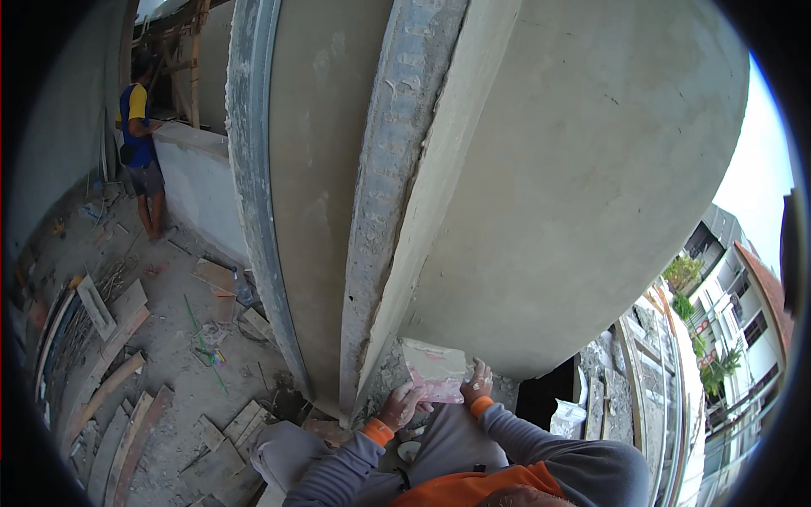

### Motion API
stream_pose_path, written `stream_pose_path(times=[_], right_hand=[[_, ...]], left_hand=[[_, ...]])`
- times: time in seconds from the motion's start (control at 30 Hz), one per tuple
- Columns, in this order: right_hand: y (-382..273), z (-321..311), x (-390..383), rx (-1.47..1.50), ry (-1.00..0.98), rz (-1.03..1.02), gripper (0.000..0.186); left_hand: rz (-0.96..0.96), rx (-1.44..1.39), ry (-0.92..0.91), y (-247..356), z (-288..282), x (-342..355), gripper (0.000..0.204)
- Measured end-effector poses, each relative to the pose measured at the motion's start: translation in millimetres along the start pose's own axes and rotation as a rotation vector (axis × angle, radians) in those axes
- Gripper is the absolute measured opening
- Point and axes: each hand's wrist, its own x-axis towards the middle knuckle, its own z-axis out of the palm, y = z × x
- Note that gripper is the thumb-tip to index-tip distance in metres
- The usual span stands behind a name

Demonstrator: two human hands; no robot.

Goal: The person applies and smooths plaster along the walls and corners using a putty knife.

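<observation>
Low in the middle of the head view, I hold a flat rectangular board [439, 368], pinkish and smeared with pale plaster or mortar. My left hand [401, 407] grips its near left corner. On its right edge my right hand [478, 380] is closed, fingers over the side. The board is tilted by the foot of a plastered wall [541, 211]. Just left of it runs a rough concrete edge [389, 169] with a pale plaster strip [427, 203] along its side. Below my left hand, a small pale round container [409, 451] is partly hidden by my legs.
Another person [139, 144] stands at a low pale wall [198, 186] at far left. Curved wooden planks [110, 422] and scraps litter the floor on the left. A dark opening [545, 397] and a white container [568, 418] lie to the right, beside railings [667, 372].
</observation>
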Motion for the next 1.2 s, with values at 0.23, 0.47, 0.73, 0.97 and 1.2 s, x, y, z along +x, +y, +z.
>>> stream_pose_path(times=[0.23, 0.47, 0.73, 0.97, 1.2], right_hand=[[1, 6, -1, -0.037, 0.018, 0.004, 0.063], [9, 14, 1, -0.025, 0.032, -0.013, 0.059], [6, 10, 4, 0.003, 0.061, -0.074, 0.061], [6, 11, 1, 0.010, 0.070, -0.070, 0.063], [18, 15, 3, -0.006, 0.084, -0.090, 0.061]], left_hand=[[-0.010, -0.009, 0.006, 8, 1, -5, 0.029], [0.002, 0.039, 0.013, 7, 1, -5, 0.030], [-0.035, 0.060, -0.013, 9, 1, -1, 0.031], [-0.015, 0.021, 0.015, 4, 0, -3, 0.032], [-0.016, 0.033, 0.004, 9, 5, -4, 0.032]])
